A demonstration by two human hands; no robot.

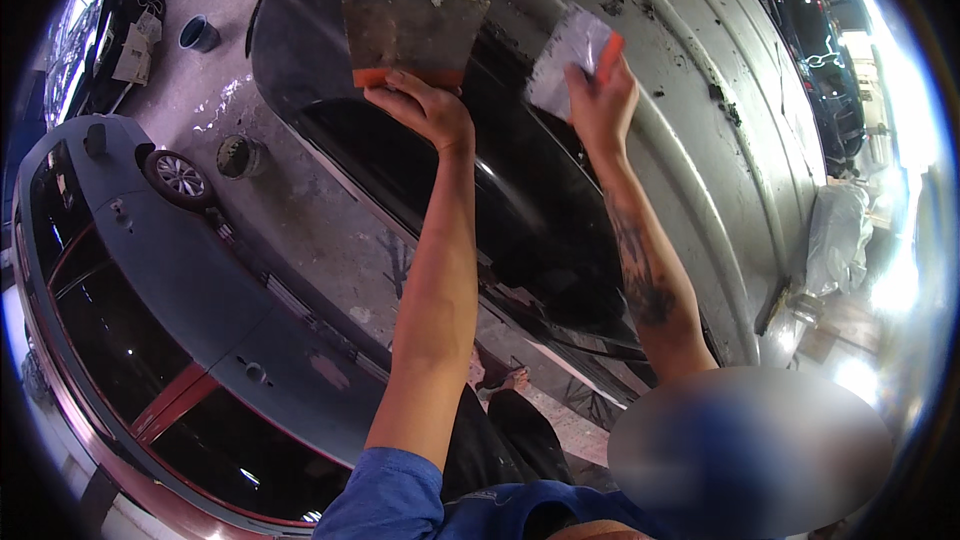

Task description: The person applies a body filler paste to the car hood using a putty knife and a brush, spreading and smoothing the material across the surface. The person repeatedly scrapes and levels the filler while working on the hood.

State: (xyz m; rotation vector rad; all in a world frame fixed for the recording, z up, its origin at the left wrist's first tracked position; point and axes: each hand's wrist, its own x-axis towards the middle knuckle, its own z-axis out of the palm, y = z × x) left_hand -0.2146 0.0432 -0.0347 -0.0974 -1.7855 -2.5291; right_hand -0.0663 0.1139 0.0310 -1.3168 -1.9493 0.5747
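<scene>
My left hand (425,110) grips a wide putty spreader (415,35) by its orange edge, with the broad, dull brown-grey blade pointing away from me. In my right hand (604,105) is a second putty spreader (568,58), also with an orange edge. Its pale grey blade is tilted and looks smeared. Both spreaders are held over a long, glossy black panel (540,230), apart from each other. Whether either blade touches a surface, I cannot tell. Beyond and right of the panel lies a ribbed grey metal surface (690,150) with dark specks.
A grey-primed car (215,290) with red window trim stands at left. Two buckets, one dark (200,34) and one stained (240,156), sit on the concrete floor (300,210). Another dark car (815,50) and a plastic-wrapped bundle (838,235) are at right.
</scene>
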